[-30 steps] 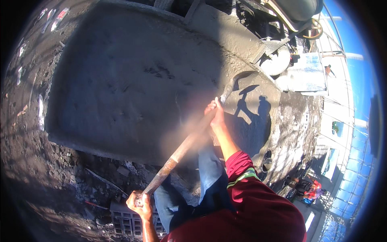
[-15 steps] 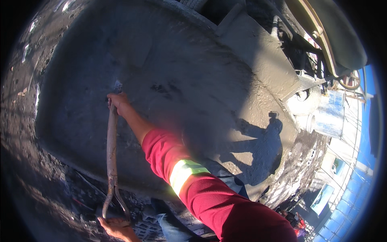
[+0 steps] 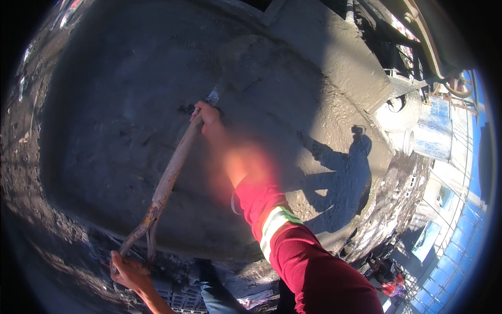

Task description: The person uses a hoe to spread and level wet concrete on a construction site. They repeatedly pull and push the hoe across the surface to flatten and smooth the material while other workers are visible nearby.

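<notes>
A shovel with a long wooden shaft slants across a broad bed of wet grey mortar. My right hand, at the end of a red sleeve with a reflective band, is wrapped round the shaft low down, close to the metal socket. The blade is mortar-coated and hard to make out against the mix. Nearer to me, my left hand is closed on the forked end grip of the shovel, beyond the tray's near edge. Part of that grip is hidden by the fingers.
A mortar-covered sloping chute meets the bed at the far right, beside a machine frame. A blue-and-white drum stands at the right. Perforated blocks lie near my legs. My shadow falls on the sunlit mortar.
The shovel has swung right and away from me at its blade end, my right hand moving with it. My left hand has shifted slightly left and up with the grip.
</notes>
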Demonstrator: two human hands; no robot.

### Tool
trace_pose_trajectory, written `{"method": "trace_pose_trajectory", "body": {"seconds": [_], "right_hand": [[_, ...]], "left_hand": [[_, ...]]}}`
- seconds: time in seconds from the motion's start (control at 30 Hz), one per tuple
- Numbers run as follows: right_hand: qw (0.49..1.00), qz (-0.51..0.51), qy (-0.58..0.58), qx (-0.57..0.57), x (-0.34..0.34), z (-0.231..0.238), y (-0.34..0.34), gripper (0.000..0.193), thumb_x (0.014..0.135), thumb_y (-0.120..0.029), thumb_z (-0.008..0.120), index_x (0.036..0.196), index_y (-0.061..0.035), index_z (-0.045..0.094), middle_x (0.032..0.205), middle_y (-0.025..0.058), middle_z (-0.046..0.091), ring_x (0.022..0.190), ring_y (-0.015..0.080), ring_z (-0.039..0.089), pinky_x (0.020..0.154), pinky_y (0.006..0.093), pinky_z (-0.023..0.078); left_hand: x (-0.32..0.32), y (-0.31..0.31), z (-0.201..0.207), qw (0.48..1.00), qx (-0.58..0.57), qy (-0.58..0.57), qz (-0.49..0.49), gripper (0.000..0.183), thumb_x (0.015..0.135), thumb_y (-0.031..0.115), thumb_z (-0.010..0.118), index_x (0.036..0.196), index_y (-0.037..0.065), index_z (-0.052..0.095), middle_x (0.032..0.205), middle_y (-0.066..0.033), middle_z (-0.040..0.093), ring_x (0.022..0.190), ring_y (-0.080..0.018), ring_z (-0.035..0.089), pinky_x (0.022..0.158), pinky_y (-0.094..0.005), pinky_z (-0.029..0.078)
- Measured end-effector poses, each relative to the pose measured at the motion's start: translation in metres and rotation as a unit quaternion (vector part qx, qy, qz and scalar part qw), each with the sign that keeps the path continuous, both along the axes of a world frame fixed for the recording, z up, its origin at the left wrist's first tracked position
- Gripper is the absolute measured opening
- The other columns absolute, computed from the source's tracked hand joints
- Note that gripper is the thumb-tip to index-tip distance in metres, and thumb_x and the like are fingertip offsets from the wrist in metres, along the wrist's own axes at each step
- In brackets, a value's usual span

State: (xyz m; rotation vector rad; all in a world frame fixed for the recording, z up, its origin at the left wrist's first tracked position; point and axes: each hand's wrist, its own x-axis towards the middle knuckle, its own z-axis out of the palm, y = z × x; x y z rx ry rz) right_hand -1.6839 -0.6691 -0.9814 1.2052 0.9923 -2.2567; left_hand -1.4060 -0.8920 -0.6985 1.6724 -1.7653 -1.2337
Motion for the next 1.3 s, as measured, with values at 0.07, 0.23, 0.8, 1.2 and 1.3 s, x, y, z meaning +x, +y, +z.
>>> {"method": "trace_pose_trajectory", "body": {"seconds": [0.07,0.23,0.8,1.2,1.3], "right_hand": [[0.999,-0.037,0.005,-0.036,0.006,-0.006,0.035,0.019,0.083,-0.013,0.061,0.068,-0.0049,0.055,0.060,0.0088,0.054,0.051,0.0233,0.055,0.051,0.0384,0.049],[0.993,-0.097,0.024,-0.056,0.014,0.003,0.085,0.019,0.085,-0.015,0.061,0.069,-0.0063,0.055,0.060,0.0080,0.053,0.052,0.0227,0.056,0.053,0.0391,0.050],[0.990,-0.143,-0.011,-0.003,0.130,0.057,0.132,0.017,0.086,-0.012,0.063,0.073,-0.0107,0.053,0.063,-0.0035,0.050,0.053,0.0093,0.050,0.051,0.0263,0.046],[0.911,0.388,0.126,0.054,0.018,0.076,-0.311,0.026,0.084,-0.006,0.065,0.104,0.0025,0.050,0.074,0.0082,0.060,0.060,0.0169,0.061,0.051,0.0334,0.054],[0.891,0.433,0.130,0.050,0.003,0.073,-0.352,0.019,0.085,-0.007,0.064,0.095,0.0051,0.053,0.072,0.0091,0.059,0.057,0.0177,0.061,0.050,0.0338,0.054]], "left_hand": [[-0.005,0.008,0.005,0.996,0.009,-0.005,-0.092,0.040,0.094,0.028,0.063,0.065,0.008,0.046,0.054,0.0040,0.033,0.043,-0.0061,0.032,0.041,-0.0254,0.024],[-0.010,0.035,0.024,0.980,-0.034,-0.019,-0.196,0.042,0.096,0.030,0.058,0.063,0.008,0.045,0.050,0.0020,0.037,0.043,-0.0065,0.034,0.043,-0.0235,0.026],[0.089,0.030,0.047,0.955,-0.007,-0.029,-0.296,0.038,0.089,0.033,0.065,0.069,0.002,0.056,0.055,-0.0030,0.046,0.047,-0.0105,0.042,0.046,-0.0250,0.032],[0.084,0.032,-0.031,0.915,0.129,0.267,0.275,0.044,0.093,0.043,0.060,0.068,0.011,0.043,0.053,-0.0012,0.038,0.045,-0.0140,0.039,0.046,-0.0292,0.035],[0.042,0.011,-0.049,0.927,0.075,0.237,0.282,0.045,0.094,0.043,0.059,0.067,0.011,0.042,0.053,-0.0016,0.037,0.045,-0.0145,0.039,0.046,-0.0293,0.034]]}}
